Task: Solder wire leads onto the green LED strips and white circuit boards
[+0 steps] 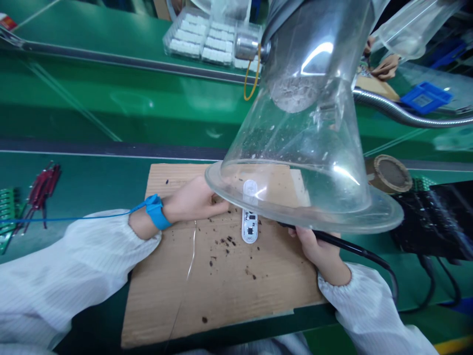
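Gripping a black handle (328,238), my right hand (318,250) is letting its cable (387,269) lie lower right, presumably to clear the circuit board (250,228).

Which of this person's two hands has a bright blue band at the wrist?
The left hand: its blue wristband joins a thin blue cord. The right hand shows no band and grips a black cabled tool.
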The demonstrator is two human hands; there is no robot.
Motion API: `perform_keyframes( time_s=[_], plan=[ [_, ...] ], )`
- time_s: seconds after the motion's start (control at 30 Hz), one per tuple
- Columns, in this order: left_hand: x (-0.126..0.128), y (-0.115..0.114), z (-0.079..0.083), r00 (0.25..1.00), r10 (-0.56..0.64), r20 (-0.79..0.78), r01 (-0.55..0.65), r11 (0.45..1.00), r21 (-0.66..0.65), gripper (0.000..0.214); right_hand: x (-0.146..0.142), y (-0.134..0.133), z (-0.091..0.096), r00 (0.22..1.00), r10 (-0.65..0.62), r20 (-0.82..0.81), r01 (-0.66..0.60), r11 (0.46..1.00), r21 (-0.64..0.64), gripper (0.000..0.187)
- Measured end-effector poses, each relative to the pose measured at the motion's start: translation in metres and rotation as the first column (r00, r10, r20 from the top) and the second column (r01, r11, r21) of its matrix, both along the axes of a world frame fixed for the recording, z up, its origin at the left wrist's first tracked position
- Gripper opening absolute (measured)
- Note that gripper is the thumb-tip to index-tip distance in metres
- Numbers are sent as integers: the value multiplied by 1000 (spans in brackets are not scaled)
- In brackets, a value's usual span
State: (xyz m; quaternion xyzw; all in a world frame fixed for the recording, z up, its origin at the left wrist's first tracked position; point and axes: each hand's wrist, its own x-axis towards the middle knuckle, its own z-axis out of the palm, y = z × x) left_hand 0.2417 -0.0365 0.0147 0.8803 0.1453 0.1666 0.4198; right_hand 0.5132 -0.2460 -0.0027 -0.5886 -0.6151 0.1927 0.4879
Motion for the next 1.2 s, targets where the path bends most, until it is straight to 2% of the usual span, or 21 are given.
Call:
perform_keyframes(
  time_s=[0.23,0.4,0.53,0.6,0.7,0.93,1.07,1.2],
  plan=[
    [1,-1,4,999,15,29,-16,999,41,21,0,-1,-1,1000,-17,-14,17,1000,-6,7],
    [1,-1,6,1000,16,21,-18,998,68,24,-1,0,-2,1000,-11,-5,11,1000,14,16],
    [0,-1,6,1000,14,28,-16,997,81,24,-2,0,-2,987,-14,-162,18,999,26,24],
    [0,-1,5,999,14,38,-17,997,81,23,-2,1,-2,967,-61,-247,66,998,14,24],
    [0,-1,5,1000,8,29,-10,997,78,22,-2,2,-1,947,-133,-293,132,991,-21,21],
    [1,-1,6,1000,8,16,-9,998,64,22,-4,3,1,939,-186,-291,180,983,-45,28],
    [1,-1,5,1000,9,24,-10,999,52,21,-3,3,0,944,-175,-280,172,984,-35,32],
    [2,-1,5,1000,9,28,-10,999,46,21,-1,4,-1,948,-195,-251,198,980,-14,29]
  ],
)
